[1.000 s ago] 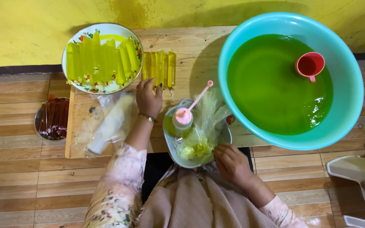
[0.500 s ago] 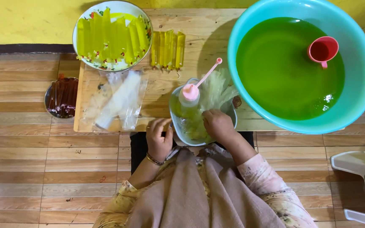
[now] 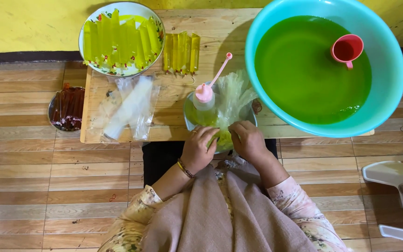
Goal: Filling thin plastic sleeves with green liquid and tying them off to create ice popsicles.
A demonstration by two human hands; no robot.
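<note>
Fingers of left hand (image 3: 198,148) and right hand (image 3: 249,141) pinch thin plastic bag (image 3: 232,100) over small bowl (image 3: 191,116), frame centre, as I see it. Squeeze bottle (image 3: 204,98) just above. Teal basin (image 3: 392,56) upper right; filled tubes (image 3: 181,52) upper left.

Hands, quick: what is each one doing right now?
Left hand: closed on the thin plastic bag with green liquid, at the small bowl.
Right hand: pinching the same bag.
</note>
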